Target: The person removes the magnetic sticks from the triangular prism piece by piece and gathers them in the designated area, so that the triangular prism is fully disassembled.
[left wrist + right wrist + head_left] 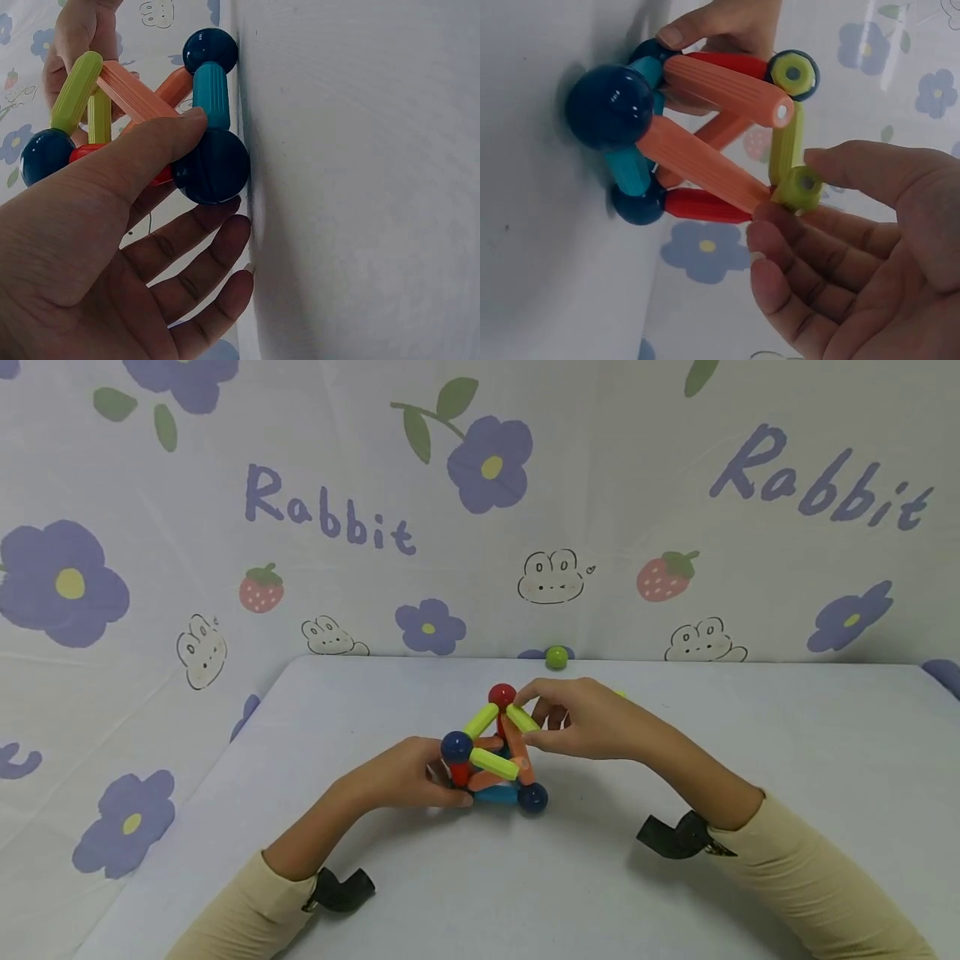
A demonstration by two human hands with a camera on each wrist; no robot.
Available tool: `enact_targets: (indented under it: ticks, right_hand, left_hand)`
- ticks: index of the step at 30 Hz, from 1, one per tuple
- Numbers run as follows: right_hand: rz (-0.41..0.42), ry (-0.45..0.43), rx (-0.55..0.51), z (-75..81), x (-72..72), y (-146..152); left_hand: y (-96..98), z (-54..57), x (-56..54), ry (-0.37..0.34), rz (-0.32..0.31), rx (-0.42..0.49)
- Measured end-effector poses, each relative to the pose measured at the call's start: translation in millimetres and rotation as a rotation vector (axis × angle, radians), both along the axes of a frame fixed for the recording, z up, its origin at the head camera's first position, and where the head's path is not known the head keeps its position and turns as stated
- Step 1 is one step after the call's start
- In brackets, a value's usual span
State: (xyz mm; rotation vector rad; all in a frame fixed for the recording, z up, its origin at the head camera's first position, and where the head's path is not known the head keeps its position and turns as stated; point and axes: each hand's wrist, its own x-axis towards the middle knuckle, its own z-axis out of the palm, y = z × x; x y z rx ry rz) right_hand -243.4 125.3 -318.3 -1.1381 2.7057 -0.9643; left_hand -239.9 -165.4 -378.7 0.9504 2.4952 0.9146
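A ball-and-rod toy frame [491, 792] stands on the white table, its dark blue balls joined by rods in light blue, red, orange and yellow-green. My left hand [408, 777] holds it at the lower left; in the left wrist view the thumb lies on a bottom dark blue ball [214, 169]. At the top, by the red ball [502, 696], my right hand [600, 718] pinches a yellow-green rod [801, 189] between thumb and fingers. That rod's outer end is free, as are those of an orange rod [769, 109] and another yellow-green rod [495, 764].
Near the table's back edge sits a green ball [557, 657]. Behind my right wrist a small yellow-green piece [620, 693] shows, mostly hidden. A printed cloth [480, 602] hangs behind the white table [480, 885].
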Motion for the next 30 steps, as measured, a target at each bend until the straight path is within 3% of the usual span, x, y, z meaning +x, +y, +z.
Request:
enact_targets:
  ticks: [17, 30]
  right_hand:
    - [-0.066, 0.039, 0.102, -6.1, -10.6, 10]
    - [-0.064, 0.229, 0.211, -8.8, -12.1, 12]
  left_hand:
    - [1.3, -0.4, 2.2, -0.012, 0.041, -0.017]
    - [1.5, 1.1, 3.7, -0.002, 0.045, -0.019]
